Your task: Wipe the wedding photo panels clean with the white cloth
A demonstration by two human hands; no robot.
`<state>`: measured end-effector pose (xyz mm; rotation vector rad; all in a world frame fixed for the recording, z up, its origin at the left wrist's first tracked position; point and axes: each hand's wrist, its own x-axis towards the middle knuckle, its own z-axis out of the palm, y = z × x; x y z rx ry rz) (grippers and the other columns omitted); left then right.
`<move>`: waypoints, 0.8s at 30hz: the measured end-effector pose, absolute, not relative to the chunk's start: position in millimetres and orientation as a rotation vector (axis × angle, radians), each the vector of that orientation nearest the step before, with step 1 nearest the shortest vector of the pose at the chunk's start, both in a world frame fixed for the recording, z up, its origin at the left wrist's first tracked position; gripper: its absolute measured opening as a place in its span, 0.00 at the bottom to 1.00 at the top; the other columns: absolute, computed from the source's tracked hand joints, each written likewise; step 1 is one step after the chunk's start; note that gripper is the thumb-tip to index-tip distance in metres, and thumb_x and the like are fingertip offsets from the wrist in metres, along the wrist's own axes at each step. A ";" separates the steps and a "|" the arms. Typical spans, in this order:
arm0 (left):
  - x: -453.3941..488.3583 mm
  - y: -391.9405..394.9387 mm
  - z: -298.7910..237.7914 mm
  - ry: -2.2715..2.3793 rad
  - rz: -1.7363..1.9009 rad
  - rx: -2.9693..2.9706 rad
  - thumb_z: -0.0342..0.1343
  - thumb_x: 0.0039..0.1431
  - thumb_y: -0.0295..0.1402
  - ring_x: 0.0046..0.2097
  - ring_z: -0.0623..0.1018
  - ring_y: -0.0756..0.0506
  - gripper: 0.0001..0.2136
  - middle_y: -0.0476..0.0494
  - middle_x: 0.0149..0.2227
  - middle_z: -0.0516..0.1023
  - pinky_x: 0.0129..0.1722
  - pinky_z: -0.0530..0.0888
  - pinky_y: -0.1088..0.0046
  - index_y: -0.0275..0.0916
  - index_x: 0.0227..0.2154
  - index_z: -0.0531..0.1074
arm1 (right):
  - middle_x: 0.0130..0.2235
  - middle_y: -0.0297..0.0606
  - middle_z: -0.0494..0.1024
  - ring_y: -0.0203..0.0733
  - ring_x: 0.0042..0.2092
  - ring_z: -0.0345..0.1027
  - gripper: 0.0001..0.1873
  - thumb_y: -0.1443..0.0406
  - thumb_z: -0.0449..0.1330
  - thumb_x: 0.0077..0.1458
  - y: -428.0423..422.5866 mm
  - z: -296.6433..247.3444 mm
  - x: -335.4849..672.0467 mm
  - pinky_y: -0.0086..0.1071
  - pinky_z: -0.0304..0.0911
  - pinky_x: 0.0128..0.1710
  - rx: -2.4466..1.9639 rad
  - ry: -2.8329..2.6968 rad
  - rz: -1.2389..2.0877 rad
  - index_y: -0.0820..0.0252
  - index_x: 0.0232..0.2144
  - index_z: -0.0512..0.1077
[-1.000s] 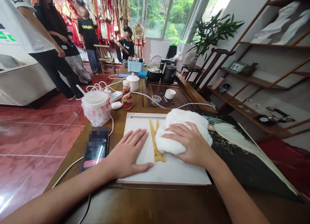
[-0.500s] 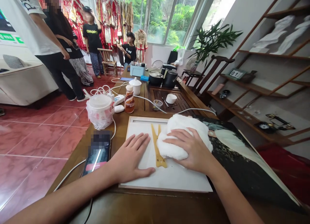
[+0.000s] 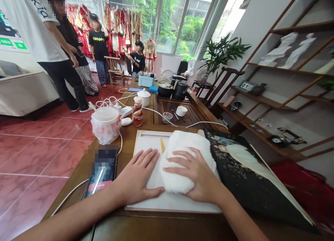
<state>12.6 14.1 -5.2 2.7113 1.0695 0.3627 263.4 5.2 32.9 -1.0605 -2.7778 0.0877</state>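
A white framed board (image 3: 146,143) lies flat on the wooden table (image 3: 125,147). My left hand (image 3: 137,176) rests flat on its left part, fingers spread. My right hand (image 3: 194,176) presses down on a folded white towel (image 3: 182,147) that lies across the middle of the board. Only the tip of a yellow strip (image 3: 161,145) shows at the towel's left edge; the remainder is hidden under the towel.
A phone (image 3: 102,168) on a cable lies left of the board. A dark photo print (image 3: 247,171) lies to the right. Behind stand a bagged white tub (image 3: 105,124), a Nescafe bottle (image 3: 137,112), a tea tray with kettles (image 3: 173,89). Several people stand at the far left.
My right hand has slid the towel left and toward me, covering most of the yellow strip. My left hand has stayed flat on the board.
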 end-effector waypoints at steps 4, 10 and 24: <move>12.9 14.1 -4.9 1.065 0.361 2.725 0.49 0.58 0.55 0.68 0.49 0.38 0.40 0.38 0.67 0.48 0.66 0.49 0.57 0.37 0.66 0.45 | 0.58 0.33 0.68 0.52 0.60 0.54 0.27 0.58 0.58 0.50 0.6 35.0 256.8 0.54 0.33 0.58 -0.974 -2.834 0.175 0.39 0.54 0.65; 13.4 14.3 -4.3 1.062 0.386 2.702 0.44 0.58 0.60 0.67 0.50 0.36 0.42 0.36 0.67 0.49 0.65 0.50 0.56 0.35 0.67 0.44 | 0.56 0.35 0.70 0.52 0.58 0.58 0.26 0.60 0.60 0.48 19.4 33.9 286.4 0.53 0.40 0.56 -1.283 -2.653 0.052 0.42 0.52 0.67; 12.3 14.8 -5.0 1.075 0.343 2.730 0.44 0.59 0.59 0.68 0.49 0.37 0.41 0.37 0.68 0.48 0.66 0.48 0.56 0.35 0.66 0.44 | 0.56 0.30 0.69 0.49 0.59 0.56 0.26 0.60 0.60 0.48 7.1 35.3 268.1 0.51 0.35 0.58 -1.140 -2.746 0.172 0.39 0.51 0.67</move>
